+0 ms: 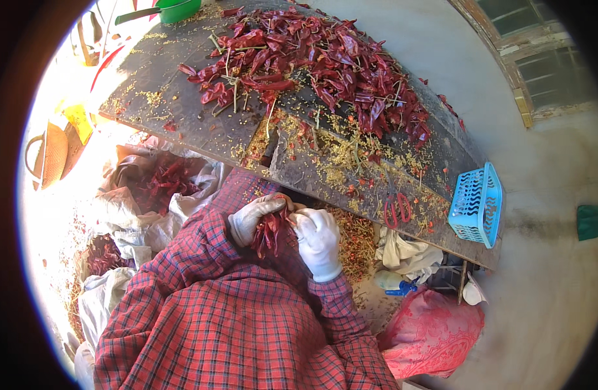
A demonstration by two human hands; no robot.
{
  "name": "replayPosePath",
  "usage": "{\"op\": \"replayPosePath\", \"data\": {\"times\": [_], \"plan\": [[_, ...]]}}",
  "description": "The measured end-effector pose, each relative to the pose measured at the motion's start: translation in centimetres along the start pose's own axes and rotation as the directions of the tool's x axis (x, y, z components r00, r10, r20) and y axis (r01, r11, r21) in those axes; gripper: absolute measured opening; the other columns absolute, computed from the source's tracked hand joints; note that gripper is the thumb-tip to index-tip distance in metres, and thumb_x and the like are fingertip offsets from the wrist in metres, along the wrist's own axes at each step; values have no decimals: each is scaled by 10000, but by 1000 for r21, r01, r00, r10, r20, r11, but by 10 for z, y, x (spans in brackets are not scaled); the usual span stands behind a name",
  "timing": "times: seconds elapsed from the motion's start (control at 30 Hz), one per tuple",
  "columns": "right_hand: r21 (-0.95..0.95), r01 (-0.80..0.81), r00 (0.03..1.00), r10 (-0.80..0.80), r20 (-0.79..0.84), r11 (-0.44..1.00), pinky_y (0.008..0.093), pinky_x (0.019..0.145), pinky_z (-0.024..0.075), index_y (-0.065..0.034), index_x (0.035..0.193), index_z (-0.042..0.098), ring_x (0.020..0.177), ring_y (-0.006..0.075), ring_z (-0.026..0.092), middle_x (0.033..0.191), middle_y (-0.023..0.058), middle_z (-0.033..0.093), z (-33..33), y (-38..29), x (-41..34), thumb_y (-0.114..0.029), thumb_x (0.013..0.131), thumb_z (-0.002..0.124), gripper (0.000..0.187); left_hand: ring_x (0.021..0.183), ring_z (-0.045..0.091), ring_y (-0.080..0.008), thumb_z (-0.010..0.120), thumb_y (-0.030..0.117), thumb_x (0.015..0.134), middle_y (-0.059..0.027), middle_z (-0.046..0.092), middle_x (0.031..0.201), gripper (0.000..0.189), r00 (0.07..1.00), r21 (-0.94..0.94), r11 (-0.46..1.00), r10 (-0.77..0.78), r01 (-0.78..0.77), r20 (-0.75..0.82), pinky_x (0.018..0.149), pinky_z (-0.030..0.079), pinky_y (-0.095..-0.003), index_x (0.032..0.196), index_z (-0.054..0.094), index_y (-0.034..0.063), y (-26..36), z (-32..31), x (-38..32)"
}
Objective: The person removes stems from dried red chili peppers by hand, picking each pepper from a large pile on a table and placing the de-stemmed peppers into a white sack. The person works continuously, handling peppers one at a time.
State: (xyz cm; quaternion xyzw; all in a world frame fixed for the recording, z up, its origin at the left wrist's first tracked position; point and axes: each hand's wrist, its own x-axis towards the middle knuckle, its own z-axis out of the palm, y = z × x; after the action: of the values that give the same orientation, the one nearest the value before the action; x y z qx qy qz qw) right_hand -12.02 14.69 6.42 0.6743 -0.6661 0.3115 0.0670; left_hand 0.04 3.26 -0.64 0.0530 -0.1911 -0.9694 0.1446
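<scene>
Above my lap, my gloved left hand [252,222] is closed around a bunch of dried red chili peppers [272,234], whose tips hang down below the fingers. My right hand [318,239], in a white glove, meets it at the top of the bunch. Its thumb and fingertips are pinched together there; whether a stem or a pepper lies between them is too small to tell. Beyond both hands is the edge of a dark board table [318,178], strewn with yellow seeds. A large heap of dried red chilies [347,63] covers its far part.
Red-handled scissors [397,209] lie near the table's edge, left of a light-blue plastic basket [476,207]. A green scoop [179,9] sits at the far left. Woven sacks of chilies [167,180] stand at my left. Stems and scraps [357,243] cover the floor beside a pink cloth [435,331].
</scene>
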Motion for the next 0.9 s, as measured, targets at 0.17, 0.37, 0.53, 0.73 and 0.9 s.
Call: {"op": "replayPosePath", "data": {"times": [0.17,0.37,0.53,0.73,0.9], "plan": [[300,-272,962,259,81,915,305,707,557,-23,964,665,827,208,664,979,83,666,-17,32,10,-7,802,661,164,859,637,-232,512,246,954,-130,627,987,237,974,61,992,123,-113,-188,749,528,-331,1007,556,19,11,-3,0],[100,-697,697,703,-139,710,289,794,520,-35,997,668,896,185,656,1009,91,680,-13,170,46,-31,861,613,147,744,641,-198,502,164,926,-112,633,830,192,960,336,939,158,-73,-231,701,525,-299,969,568,-11,26,0,2],[-167,-684,723,632,-279,710,372,829,487,-65,1052,635,960,272,615,1069,105,635,-2,251,104,-101,848,634,207,831,619,-160,542,73,898,-71,632,928,323,960,397,918,112,-1,-256,796,510,-292,1206,552,-22,26,4,1],[-529,-535,810,578,-98,659,446,924,444,-71,1164,559,1055,332,555,1094,153,622,9,301,141,-198,857,604,336,992,550,-92,552,51,887,-27,610,1104,436,942,466,882,91,75,-323,924,419,-239,1316,507,-9,34,12,-2],[-486,-307,904,410,119,818,441,833,468,-77,1073,610,975,344,568,994,128,645,9,293,123,-132,769,666,314,919,591,-111,548,18,874,-45,638,1027,325,948,465,884,106,48,-300,863,457,-247,1196,584,-19,30,4,4]]}}
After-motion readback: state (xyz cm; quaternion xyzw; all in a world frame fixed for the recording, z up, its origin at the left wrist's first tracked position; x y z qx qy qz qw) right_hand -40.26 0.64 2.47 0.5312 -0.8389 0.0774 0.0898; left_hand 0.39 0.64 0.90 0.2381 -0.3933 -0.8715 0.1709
